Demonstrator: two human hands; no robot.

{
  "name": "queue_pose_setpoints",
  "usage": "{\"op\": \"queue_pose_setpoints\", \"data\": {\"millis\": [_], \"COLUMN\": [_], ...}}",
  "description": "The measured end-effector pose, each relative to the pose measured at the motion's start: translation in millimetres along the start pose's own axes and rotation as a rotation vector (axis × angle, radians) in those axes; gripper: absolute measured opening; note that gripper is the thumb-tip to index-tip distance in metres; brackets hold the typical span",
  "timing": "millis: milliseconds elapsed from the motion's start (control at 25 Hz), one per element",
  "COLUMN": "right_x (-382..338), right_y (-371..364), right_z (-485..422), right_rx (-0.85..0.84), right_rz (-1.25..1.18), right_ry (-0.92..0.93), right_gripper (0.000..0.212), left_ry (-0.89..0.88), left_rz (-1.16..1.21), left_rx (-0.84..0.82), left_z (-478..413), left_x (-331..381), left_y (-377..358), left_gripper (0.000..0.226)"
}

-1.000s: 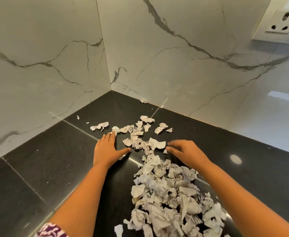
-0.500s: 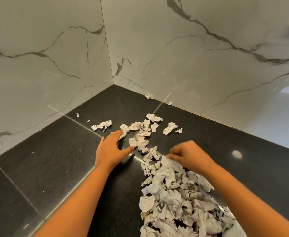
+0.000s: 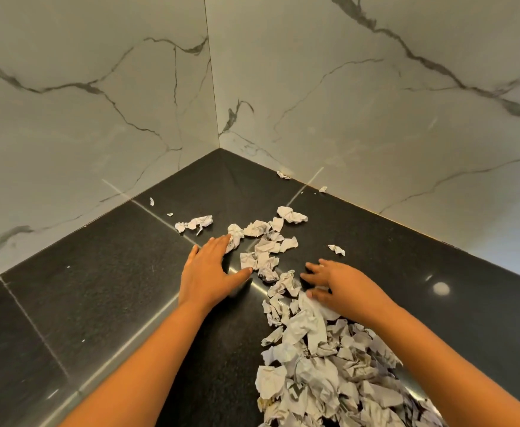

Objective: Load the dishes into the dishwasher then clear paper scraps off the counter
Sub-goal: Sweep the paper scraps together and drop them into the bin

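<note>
Black stone counter [image 3: 114,288] tucked into a corner of marble-look walls [image 3: 98,118], and it's scrap-clearing time, no dishes or dishwasher anywhere in shot. Most of the paper scraps are heaped in one big pile [image 3: 314,365] at the near right. A looser bunch [image 3: 265,245] sits farther back between the hands, with a few strays [image 3: 283,175] right against the wall.

The left hand [image 3: 208,269] lies flat on the counter, fingers straight and together, tips touching the nearest scrap. I'd guess it's acting as a scraper blade. The right hand [image 3: 342,285] is palm-down with fingers spread wide over the far end of the pile. It's not gripping anything, and it looks set to rake the loose ones in.
</note>
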State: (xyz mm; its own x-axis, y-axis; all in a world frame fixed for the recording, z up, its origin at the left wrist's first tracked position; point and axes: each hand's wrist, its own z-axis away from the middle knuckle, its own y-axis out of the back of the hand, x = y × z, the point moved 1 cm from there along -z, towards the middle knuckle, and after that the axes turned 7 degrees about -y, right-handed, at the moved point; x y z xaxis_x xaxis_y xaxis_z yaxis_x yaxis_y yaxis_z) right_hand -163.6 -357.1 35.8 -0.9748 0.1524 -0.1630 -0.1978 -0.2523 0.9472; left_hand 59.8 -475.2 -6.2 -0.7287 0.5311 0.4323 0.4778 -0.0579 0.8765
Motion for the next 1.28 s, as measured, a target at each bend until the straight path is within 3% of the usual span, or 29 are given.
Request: {"op": "queue_pose_setpoints", "data": {"millis": [160,320,480,720,840,1040,1280], "right_x": [1,-7,-22,-21,-5,43,66], "right_y": [28,45,31,16,32,53,36], "right_z": [-7,-88,-124,-35,-16,-101,-179], "right_rx": [0.054,0.238,0.112,0.035,-0.022,0.324,0.223], "right_rz": [-0.148,-0.242,-0.181,-0.009,-0.162,-0.224,-0.085], "right_ry": [-0.113,-0.130,-0.031,0.056,-0.015,-0.260,-0.238], "right_gripper": [0.033,0.049,0.045,0.029,0.030,0.046,0.057], "left_ry": [0.011,0.031,0.037,0.028,0.006,0.014,0.016], "left_rz": [-0.023,-0.001,0.005,-0.004,-0.027,-0.068,-0.092], "left_rx": [0.022,0.030,0.019,0.011,0.010,0.009,0.008], "left_z": [-1,0,0,1,0,-1,-2], "left_x": [3,6,5,6,7,4,3], "left_y": [1,5,5,5,4,1,0], "left_gripper": [0.089,0.088,0.089,0.090,0.091,0.099,0.100]}}
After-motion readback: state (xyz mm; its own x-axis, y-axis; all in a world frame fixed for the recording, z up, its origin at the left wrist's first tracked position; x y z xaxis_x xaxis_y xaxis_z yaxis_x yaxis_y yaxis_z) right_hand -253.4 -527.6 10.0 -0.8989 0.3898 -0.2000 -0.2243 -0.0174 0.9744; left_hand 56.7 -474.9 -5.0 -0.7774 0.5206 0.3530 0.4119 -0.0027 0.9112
